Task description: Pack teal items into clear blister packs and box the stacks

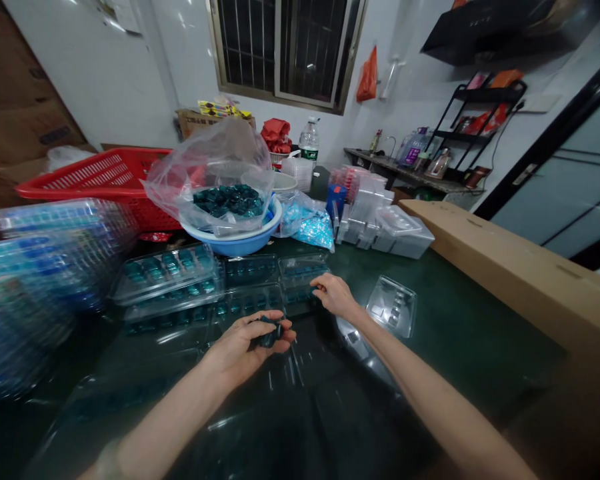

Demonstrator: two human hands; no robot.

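Note:
My left hand, palm turned up, is closed around several dark teal glossy pieces. To its right, my right hand reaches over a clear plastic tray, fingers pinched at the tray's near row; what they hold, if anything, is hidden. Other clear trays with teal pieces in their compartments lie beside and beyond my left hand. Farther left, filled trays are stacked. An open plastic bag of teal pieces sits in a light blue basin behind the trays.
Blurred stacks of filled trays stand at the left, before a red basket. A clear tray lies right of my right hand. Behind are a bag of light blue pieces and clear boxes. A long cardboard box borders the right.

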